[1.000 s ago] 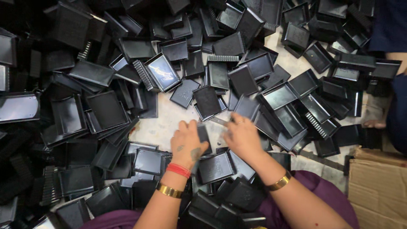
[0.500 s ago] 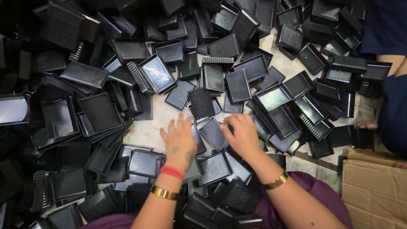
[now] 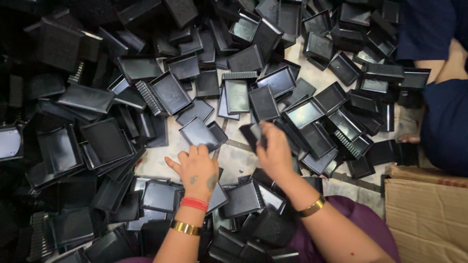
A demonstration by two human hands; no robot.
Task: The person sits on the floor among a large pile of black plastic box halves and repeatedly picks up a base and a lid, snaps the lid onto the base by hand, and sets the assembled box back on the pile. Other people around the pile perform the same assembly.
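Observation:
A large heap of black plastic trays (image 3: 105, 141) and flat lids covers the floor all around me. My left hand (image 3: 197, 168), with a red thread and a gold bangle at the wrist, rests palm down with its fingers on a flat black tray (image 3: 197, 132). My right hand (image 3: 274, 152), also wearing a gold bangle, is curled around a small black plastic piece (image 3: 252, 132) and lifts it just above the pale floor (image 3: 239, 160). More black trays (image 3: 243, 197) lie between my forearms, close to my purple clothing.
Another person in dark blue clothing (image 3: 446, 122) sits at the right edge, a bare foot (image 3: 408, 138) by the trays. A brown cardboard box (image 3: 426, 214) stands at the lower right. The tray heap is highest at the left and far side.
Both hands have moved forward from the pile near my lap. The left hand reached to a flat tray on the floor, and the right hand picked up a small black piece.

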